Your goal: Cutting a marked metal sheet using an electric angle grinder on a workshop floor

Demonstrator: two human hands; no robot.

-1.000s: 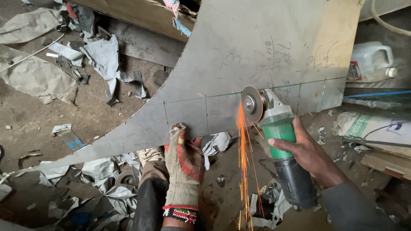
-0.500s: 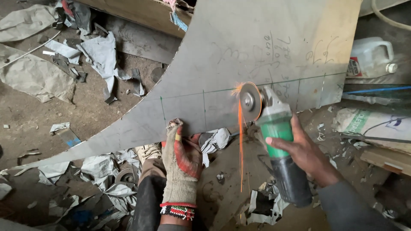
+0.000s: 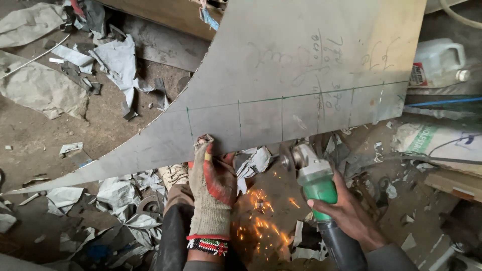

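A large grey metal sheet [image 3: 301, 65] with marked grid lines lies across the floor. My left hand [image 3: 213, 180], in a worn red-and-grey glove with a beaded wristband, grips the sheet's near edge. My right hand [image 3: 346, 213] holds a green and grey angle grinder [image 3: 314, 175]. Its disc [image 3: 291, 159] sits just below the sheet's edge, apart from the metal. Orange sparks [image 3: 261, 216] are scattered on the ground between my hands.
Scraps of cut metal [image 3: 120, 60] and paper litter the dirt floor on the left. A white plastic jug [image 3: 437, 62] stands at the right, above a printed sack [image 3: 442, 143]. A wooden board [image 3: 454, 183] lies at the lower right.
The grinder has come down off the sheet, toward me. The steady spark stream is gone; only loose sparks lie on the floor. My left hand keeps its grip on the edge.
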